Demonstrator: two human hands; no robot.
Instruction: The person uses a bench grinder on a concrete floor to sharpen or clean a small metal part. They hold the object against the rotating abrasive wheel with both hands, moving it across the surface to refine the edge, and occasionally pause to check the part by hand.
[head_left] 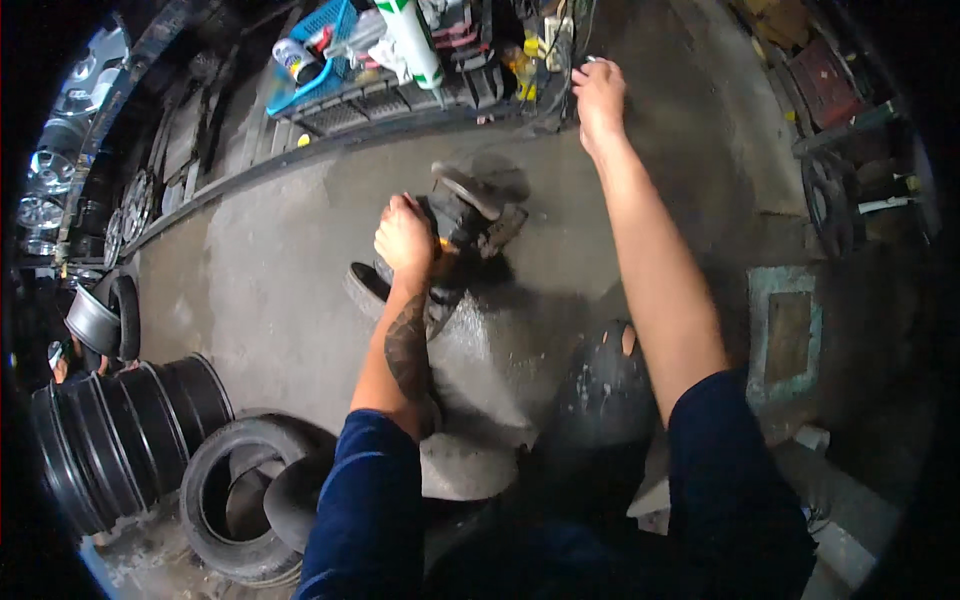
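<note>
My left hand point(403, 238) is closed, its fingers curled at the near left side of a low dark device point(470, 220) on the concrete floor. This device has rounded, disc-like parts and a small orange patch; its kind is unclear, and my hand and forearm hide part of it. What my left fingers hold cannot be made out. Stretched farther forward, my right hand point(600, 98) is closed too, above the floor near the crate's right end. Something small and shiny shows at its fingertips, too small to name.
A black crate point(370, 112) with a blue basket point(283, 98) and a white-green tube point(412, 45) stands ahead. Black wheel rims point(130, 430) and tires point(205, 515) lie at left. A pale green frame point(762, 335) is on the right floor.
</note>
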